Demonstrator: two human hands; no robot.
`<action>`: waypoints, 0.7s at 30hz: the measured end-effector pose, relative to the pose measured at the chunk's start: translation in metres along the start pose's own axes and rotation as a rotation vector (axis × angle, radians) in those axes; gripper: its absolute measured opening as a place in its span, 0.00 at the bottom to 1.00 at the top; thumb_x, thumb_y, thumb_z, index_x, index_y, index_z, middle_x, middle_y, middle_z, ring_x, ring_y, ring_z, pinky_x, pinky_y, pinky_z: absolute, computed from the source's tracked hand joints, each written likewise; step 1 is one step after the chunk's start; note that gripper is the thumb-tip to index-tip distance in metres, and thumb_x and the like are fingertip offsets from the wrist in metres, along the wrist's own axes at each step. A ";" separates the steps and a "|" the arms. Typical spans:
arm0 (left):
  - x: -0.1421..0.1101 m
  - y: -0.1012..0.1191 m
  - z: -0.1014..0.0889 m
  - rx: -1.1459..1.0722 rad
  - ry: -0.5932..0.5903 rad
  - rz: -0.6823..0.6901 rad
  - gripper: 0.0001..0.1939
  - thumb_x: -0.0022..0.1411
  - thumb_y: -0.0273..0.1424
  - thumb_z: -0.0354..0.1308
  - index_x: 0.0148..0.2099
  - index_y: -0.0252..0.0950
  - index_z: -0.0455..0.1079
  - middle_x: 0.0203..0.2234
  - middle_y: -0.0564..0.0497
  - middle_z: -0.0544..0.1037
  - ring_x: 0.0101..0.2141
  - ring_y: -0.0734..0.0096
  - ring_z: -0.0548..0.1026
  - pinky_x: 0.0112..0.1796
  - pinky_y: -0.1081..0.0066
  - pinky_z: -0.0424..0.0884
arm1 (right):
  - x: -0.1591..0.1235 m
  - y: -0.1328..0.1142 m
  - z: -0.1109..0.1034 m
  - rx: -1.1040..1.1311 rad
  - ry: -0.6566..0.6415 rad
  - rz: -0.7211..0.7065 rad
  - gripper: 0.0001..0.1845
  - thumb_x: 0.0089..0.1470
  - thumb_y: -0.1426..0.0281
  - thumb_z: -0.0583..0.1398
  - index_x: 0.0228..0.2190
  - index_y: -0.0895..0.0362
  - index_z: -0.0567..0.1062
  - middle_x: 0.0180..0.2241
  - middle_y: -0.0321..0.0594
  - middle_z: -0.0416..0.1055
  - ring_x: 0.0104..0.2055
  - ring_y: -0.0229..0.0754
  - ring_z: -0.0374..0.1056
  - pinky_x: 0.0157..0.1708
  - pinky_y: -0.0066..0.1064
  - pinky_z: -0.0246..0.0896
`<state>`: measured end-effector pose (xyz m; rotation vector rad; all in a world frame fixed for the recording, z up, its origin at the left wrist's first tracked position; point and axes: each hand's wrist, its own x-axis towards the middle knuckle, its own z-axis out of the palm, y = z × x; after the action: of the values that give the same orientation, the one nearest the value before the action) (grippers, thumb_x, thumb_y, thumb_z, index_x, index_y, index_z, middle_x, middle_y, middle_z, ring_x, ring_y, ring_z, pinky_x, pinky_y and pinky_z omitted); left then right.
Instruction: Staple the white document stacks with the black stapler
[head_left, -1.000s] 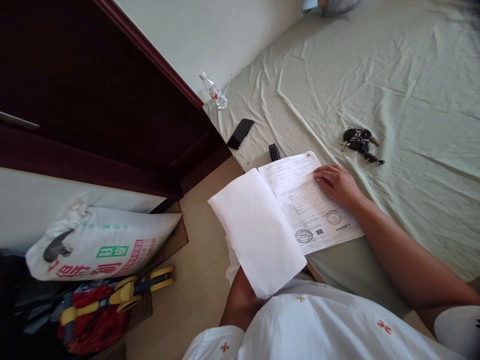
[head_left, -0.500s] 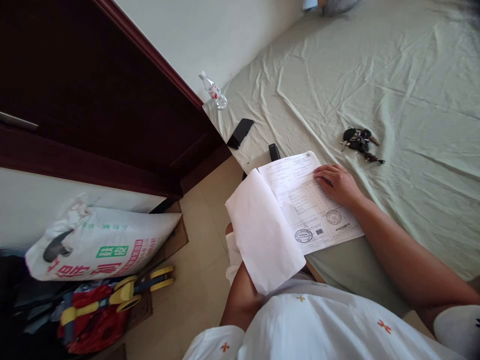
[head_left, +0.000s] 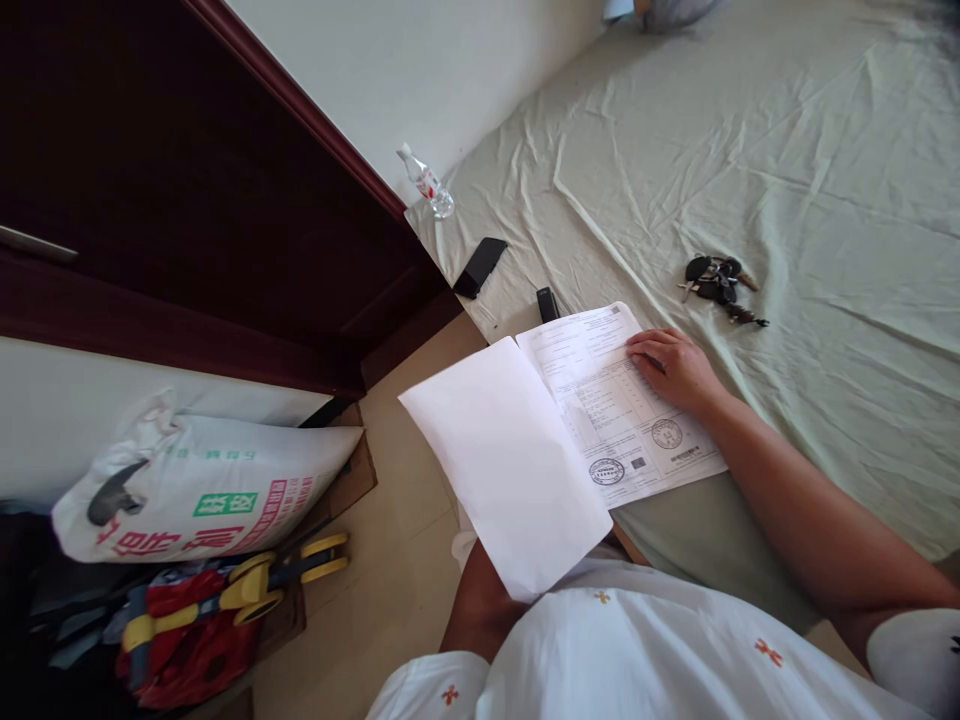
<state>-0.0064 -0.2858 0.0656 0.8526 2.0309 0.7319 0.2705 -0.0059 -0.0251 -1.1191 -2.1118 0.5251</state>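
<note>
One blank sheet [head_left: 510, 465], lower centre of the frame, had spread further left than a moment earlier; the stamped page [head_left: 600, 400] right of it stayed put, uncovered; our right hand [head_left: 675, 368] lay half-open on it, fingers loosely bent; our left hand was hidden, its grip beyond our telling

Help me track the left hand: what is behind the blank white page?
The left arm passes behind the blank page, with some white cloth showing beside it. The page covers the rest; the left hand is out of sight, so its hold can't be told.
</note>
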 end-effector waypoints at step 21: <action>-0.016 0.042 0.007 -0.271 -0.061 -0.104 0.42 0.37 0.41 0.78 0.58 0.43 0.76 0.52 0.44 0.83 0.63 0.38 0.73 0.64 0.48 0.69 | 0.000 0.000 0.000 0.007 -0.017 0.007 0.18 0.68 0.66 0.54 0.41 0.55 0.84 0.49 0.48 0.82 0.52 0.57 0.76 0.56 0.54 0.70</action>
<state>0.0199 -0.2710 0.0997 0.6022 1.8542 0.8868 0.2705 -0.0060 -0.0249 -1.1223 -2.1192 0.5471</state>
